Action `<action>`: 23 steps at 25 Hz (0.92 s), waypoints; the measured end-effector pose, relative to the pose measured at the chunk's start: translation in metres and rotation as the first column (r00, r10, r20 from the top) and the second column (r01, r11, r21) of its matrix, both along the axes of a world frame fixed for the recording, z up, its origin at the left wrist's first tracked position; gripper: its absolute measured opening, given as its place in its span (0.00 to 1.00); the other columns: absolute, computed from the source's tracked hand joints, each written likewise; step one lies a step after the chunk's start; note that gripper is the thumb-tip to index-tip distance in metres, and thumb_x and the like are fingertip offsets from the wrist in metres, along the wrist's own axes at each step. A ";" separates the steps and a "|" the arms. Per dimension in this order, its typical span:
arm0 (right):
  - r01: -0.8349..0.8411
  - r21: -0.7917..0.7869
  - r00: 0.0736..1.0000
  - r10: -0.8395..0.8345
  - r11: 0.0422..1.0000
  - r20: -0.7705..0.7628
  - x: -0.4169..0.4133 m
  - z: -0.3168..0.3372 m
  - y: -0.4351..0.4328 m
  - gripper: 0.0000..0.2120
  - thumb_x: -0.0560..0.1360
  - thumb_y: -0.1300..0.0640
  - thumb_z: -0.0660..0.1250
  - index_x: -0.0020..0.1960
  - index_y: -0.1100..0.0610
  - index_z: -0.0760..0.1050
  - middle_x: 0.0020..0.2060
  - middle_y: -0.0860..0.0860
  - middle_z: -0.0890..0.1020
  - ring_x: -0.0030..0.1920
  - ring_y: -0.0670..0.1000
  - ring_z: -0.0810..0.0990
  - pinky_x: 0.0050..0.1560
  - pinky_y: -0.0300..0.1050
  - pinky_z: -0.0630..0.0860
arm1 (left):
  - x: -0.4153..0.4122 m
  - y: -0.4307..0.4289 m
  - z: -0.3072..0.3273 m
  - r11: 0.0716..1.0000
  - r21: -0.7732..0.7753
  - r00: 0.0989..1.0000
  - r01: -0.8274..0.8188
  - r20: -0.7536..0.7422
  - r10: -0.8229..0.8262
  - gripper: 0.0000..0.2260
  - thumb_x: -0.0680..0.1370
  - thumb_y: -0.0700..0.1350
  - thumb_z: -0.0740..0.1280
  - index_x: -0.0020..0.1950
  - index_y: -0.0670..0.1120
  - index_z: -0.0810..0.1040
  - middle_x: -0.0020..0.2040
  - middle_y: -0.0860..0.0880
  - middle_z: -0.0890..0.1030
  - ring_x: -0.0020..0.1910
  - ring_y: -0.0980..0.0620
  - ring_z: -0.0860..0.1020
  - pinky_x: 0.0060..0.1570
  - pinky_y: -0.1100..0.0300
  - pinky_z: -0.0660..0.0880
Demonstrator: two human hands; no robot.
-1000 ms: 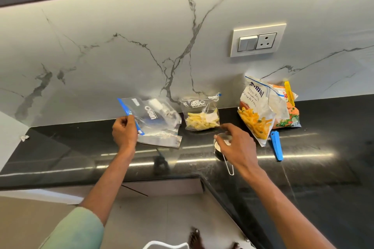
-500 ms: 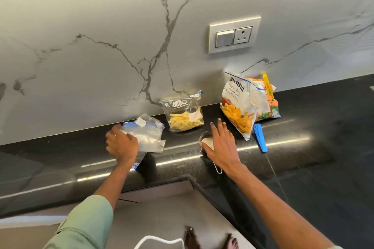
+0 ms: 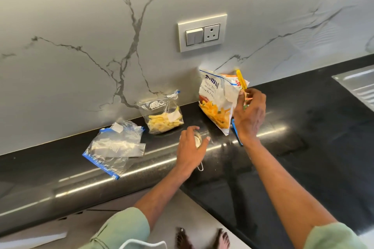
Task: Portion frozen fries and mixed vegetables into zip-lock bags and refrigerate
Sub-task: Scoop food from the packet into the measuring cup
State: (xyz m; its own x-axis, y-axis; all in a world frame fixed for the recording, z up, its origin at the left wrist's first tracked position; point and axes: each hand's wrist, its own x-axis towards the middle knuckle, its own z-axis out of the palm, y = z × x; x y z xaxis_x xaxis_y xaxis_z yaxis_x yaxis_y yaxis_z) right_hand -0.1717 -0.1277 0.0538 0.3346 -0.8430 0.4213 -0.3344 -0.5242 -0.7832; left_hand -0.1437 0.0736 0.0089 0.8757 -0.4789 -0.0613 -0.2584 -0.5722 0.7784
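On the black counter (image 3: 303, 147), my left hand (image 3: 189, 149) grips a small steel measuring cup (image 3: 198, 140) from above; its wire handle sticks out below my palm. My right hand (image 3: 250, 115) is at the right side of the white frozen fries packet (image 3: 215, 103), and its fingers pinch the edge of the orange mixed vegetables packet (image 3: 230, 78) behind it, which carries a yellow clip (image 3: 240, 80). A zip-lock bag part-filled with fries (image 3: 164, 117) leans on the wall. Empty zip-lock bags (image 3: 113, 147) lie flat to the left.
A blue clip (image 3: 235, 133) lies on the counter, partly hidden under my right wrist. A switch and socket plate (image 3: 202, 32) is on the marble wall. A steel sink drainboard (image 3: 360, 87) is at the far right. The counter edge turns a corner near my body.
My left hand let go of the empty zip-lock bags and moved right onto the steel cup. My right hand left the cup and went up to the packets.
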 end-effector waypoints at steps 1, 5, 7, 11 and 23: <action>-0.012 0.090 1.000 0.013 0.996 -0.015 0.000 0.000 -0.013 0.19 0.82 0.41 0.65 0.66 0.52 0.73 0.57 0.49 0.77 0.53 0.49 0.78 0.52 0.52 0.79 | -0.004 -0.008 0.001 1.000 -0.006 1.000 0.016 -0.005 -0.016 0.23 0.78 0.62 0.69 0.69 0.56 0.69 0.60 0.54 0.72 0.59 0.54 0.74 0.60 0.50 0.76; -0.343 0.493 0.896 0.437 0.800 -0.086 0.008 0.009 -0.048 0.25 0.83 0.37 0.61 0.73 0.52 0.72 0.61 0.48 0.78 0.58 0.50 0.78 0.57 0.49 0.77 | -0.004 -0.041 0.024 0.996 -0.089 0.979 -0.028 -0.204 0.010 0.34 0.75 0.68 0.69 0.75 0.56 0.62 0.65 0.50 0.73 0.59 0.54 0.76 0.60 0.50 0.78; -0.451 0.486 0.824 0.559 0.749 -0.096 0.013 0.004 -0.050 0.21 0.84 0.39 0.61 0.64 0.54 0.79 0.58 0.49 0.83 0.53 0.50 0.81 0.52 0.51 0.79 | 0.003 -0.065 0.047 0.995 -0.094 0.979 -0.043 -0.203 0.023 0.41 0.73 0.73 0.68 0.79 0.55 0.58 0.68 0.49 0.71 0.63 0.50 0.75 0.63 0.49 0.76; -0.510 0.390 0.818 0.572 0.767 -0.055 0.014 -0.008 -0.039 0.19 0.85 0.45 0.62 0.39 0.51 0.77 0.31 0.41 0.79 0.33 0.45 0.73 0.38 0.47 0.69 | 0.047 -0.114 0.081 0.984 -0.074 0.947 -0.162 -0.291 0.135 0.53 0.67 0.82 0.61 0.82 0.52 0.55 0.77 0.45 0.66 0.74 0.42 0.69 0.71 0.42 0.69; -0.474 0.487 0.853 0.520 0.733 0.048 -0.001 -0.014 -0.019 0.31 0.77 0.32 0.69 0.73 0.47 0.69 0.66 0.46 0.77 0.64 0.46 0.79 0.60 0.44 0.77 | 0.077 -0.103 0.090 0.983 0.113 0.973 -0.144 0.199 0.120 0.16 0.84 0.54 0.61 0.55 0.46 0.84 0.51 0.45 0.85 0.51 0.41 0.82 0.46 0.52 0.75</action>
State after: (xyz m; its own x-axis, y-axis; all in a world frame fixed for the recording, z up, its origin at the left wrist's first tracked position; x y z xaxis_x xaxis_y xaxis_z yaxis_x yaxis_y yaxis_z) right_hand -0.1722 -0.1468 0.0397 0.7773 -0.6285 -0.0274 -0.2075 -0.2151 -0.9543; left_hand -0.0663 -0.0291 0.0985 0.9319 -0.3576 0.0605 -0.3108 -0.7015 0.6413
